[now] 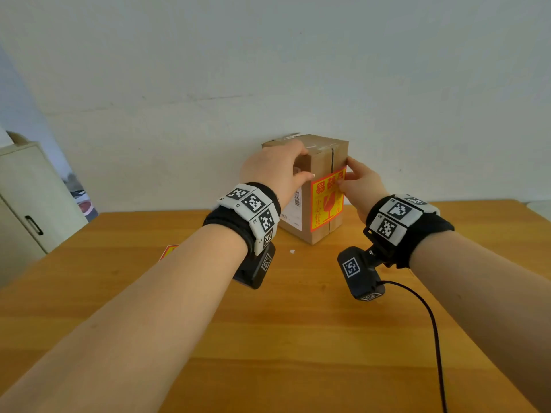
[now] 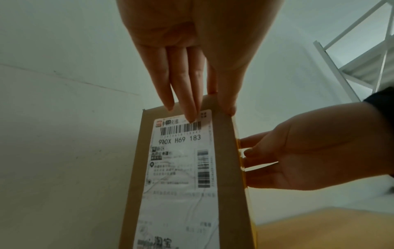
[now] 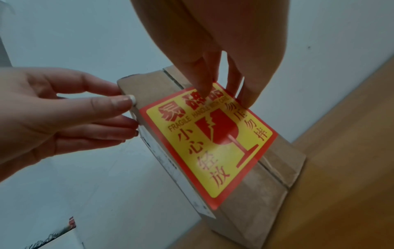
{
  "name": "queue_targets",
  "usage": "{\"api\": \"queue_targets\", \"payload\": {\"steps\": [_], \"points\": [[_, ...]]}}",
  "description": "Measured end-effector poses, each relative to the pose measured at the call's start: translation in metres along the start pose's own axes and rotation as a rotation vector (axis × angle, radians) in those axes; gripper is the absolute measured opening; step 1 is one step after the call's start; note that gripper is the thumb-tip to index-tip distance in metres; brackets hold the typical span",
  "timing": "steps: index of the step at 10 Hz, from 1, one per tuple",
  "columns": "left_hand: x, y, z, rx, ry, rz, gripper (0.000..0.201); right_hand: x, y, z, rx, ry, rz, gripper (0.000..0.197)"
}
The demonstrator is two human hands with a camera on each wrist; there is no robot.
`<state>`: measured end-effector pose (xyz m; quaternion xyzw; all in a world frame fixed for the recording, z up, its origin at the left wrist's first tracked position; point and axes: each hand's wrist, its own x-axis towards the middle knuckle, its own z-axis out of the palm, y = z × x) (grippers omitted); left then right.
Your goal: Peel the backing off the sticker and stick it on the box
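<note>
1. Surface: orange-brown wooden table (image 1: pixel 298 338), set against a plain white wall (image 1: pixel 268 70).
2. Upright brown cardboard box (image 1: pixel 320 158) stands at the wall, between both hands.
3. Left hand (image 1: pixel 272 171): straight fingers steady the box's top corner; clasping nothing.
4. Right hand (image 1: pixel 359 181): extended fingertips (image 3: pixel 203 91) press the red-and-yellow fragile sticker (image 3: pixel 210 136) flat on the box face.
5. Beyond the left hand: cream cabinet (image 1: pixel 26 198). A black cable (image 1: pixel 429 317) trails under the right wrist.

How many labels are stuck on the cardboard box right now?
2. A yellow-and-red fragile sticker is on the side of the cardboard box under the right hand; a white shipping label is on the adjacent side by the left hand. Hidden sides may carry more.
</note>
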<state>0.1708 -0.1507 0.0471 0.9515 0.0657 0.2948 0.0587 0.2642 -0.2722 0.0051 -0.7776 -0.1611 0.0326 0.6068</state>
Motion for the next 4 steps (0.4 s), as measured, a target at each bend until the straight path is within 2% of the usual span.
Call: {"api": "queue_targets", "payload": {"steps": [3,4], "points": [[-0.006,0.005,0.000,0.017,-0.034,-0.017,0.048,-0.004,-0.007,-0.006,-0.035,0.024,0.067,0.068],[-0.008,0.006,-0.005,-0.012,-0.046,-0.051,0.058,-0.012,-0.016,-0.010,-0.085,0.042,0.025,0.064]]}}
